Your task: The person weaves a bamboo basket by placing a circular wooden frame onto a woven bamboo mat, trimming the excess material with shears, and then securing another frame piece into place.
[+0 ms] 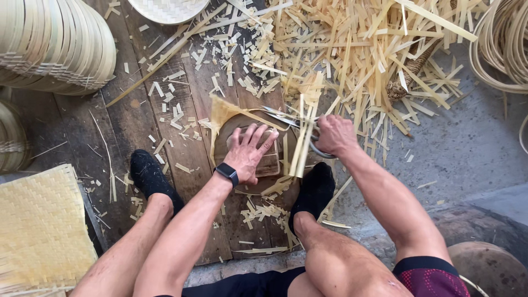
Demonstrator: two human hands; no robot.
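Mid-trim: left hand (248,151) splayed flat on wooden block (268,159), right hand (333,135) at three o'clock clenched on shears (286,118) biting bamboo strips (303,137); next, probably a squeeze.

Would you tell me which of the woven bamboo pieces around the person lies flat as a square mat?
The flat woven mat at lower left, beside the left leg. The stacked round pieces at upper left are curved, and the round tray at top is circular.

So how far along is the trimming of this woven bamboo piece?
Done: cut strips litter the boards, and finished trays are stacked nearby. In hand: left hand presses a wooden block on the piece while right hand works scissors. Left: long strip ends remain uncut.
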